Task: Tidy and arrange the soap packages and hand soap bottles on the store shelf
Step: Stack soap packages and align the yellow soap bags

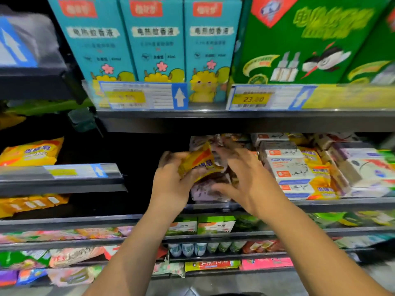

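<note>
In the head view, a yellow packet (197, 160) is gripped by the left hand (171, 180), fingers curled round it, at the front of the middle shelf (342, 204). The right hand (242, 176) is laid with fingers spread and nothing clasped on the purple packs (205, 190) just beneath. White soap boxes (286, 167) are stacked just beside, to the right. Teal boxes (154, 39) are stood on the shelf above.

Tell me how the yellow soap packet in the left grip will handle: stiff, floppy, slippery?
Probably semi-floppy: the yellow soap packet looks crumpled within the left grip. Its film wrapper looks shiny, so it may be slippery. It seems flat, so it is unlikely to roll.
</note>
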`<action>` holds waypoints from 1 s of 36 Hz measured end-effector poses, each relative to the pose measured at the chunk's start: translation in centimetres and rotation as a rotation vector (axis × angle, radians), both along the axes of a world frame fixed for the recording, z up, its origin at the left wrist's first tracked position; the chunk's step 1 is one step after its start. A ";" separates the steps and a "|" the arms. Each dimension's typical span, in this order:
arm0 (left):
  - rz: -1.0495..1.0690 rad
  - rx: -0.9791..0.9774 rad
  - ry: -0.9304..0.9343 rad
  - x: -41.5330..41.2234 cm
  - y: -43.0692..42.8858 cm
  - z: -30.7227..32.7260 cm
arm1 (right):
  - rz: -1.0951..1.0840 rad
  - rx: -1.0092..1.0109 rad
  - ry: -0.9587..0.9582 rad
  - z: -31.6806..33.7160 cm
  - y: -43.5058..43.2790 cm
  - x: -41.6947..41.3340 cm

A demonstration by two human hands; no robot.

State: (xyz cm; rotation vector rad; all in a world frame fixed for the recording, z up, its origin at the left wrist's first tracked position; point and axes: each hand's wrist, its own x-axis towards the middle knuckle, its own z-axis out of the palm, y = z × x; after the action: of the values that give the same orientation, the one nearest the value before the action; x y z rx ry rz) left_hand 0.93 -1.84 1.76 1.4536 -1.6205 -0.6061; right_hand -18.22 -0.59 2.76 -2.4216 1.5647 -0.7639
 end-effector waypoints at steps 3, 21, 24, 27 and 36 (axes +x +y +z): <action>-0.161 0.041 0.071 -2.2 -0.1 1.3 | -0.006 -0.080 0.030 1.0 0.5 -1.9; -0.556 0.213 0.156 -19.3 -2.1 1.1 | -0.231 -0.179 0.001 -0.5 4.8 -20.7; -0.427 0.167 0.068 -21.2 -3.3 0.7 | -0.316 -0.119 0.028 -0.9 5.2 -23.5; -0.328 0.105 -0.266 -23.4 -5.0 1.0 | -0.403 -0.099 0.153 -1.9 4.9 -25.1; -0.306 0.155 -0.841 -25.8 -7.3 -1.6 | -0.513 -0.247 0.387 -5.2 4.1 -24.3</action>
State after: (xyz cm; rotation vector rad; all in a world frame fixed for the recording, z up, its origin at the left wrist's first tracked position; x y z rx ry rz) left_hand -24.88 -9.11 0.16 1.7073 -2.5239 -0.2857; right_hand -42.49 3.55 -2.46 -2.4648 2.4342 -0.6095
